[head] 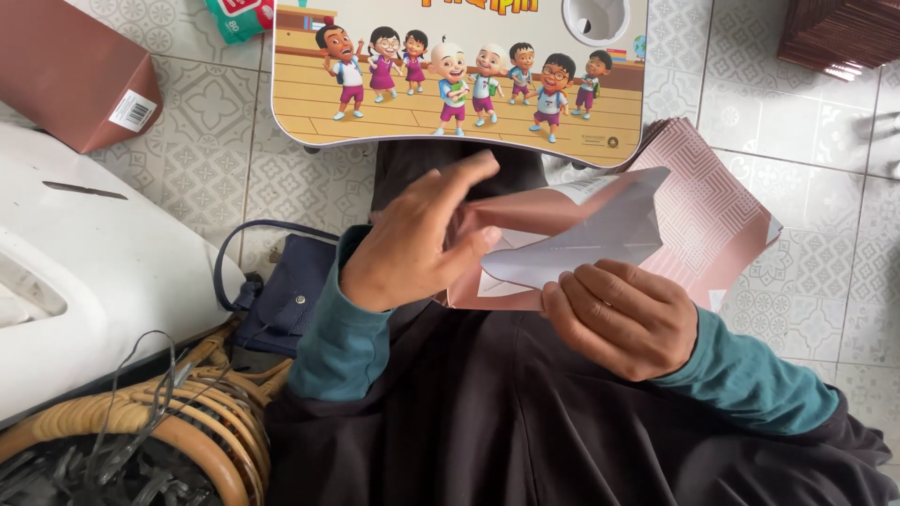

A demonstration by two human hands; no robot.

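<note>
- Paper sheet (562, 234), pink on one face and white on the other, is partly folded and sits between the two hands, above the person's dark lap.
- Floor (825, 281) is laid with pale grey patterned tiles; the person sits on it.
- Far to the left of the left hand lie one brown box (66, 80) and one white moulded panel (103, 272).
- Below that panel stands one rattan basket (187, 426) with black cords in it.
- Just beside the left wrist lies one navy bag (286, 300) with a thin strap.
- Left hand (417, 248) is open, fingers spread, pressing its fingertips onto the fold of the sheet.
- Beyond both hands rests one small cartoon-printed lap counter (450, 94), showing seven drawn children and one round cup hole.
- Right hand (623, 319) is curled shut, pinching the sheet's lower white edge.
- Behind the right hand, touching the folded sheet, lies one stack of pink patterned sheets (703, 215) on the floor.
- Up and to the right of the right hand sits one dark brown stack (839, 33), cut off by the frame.
</note>
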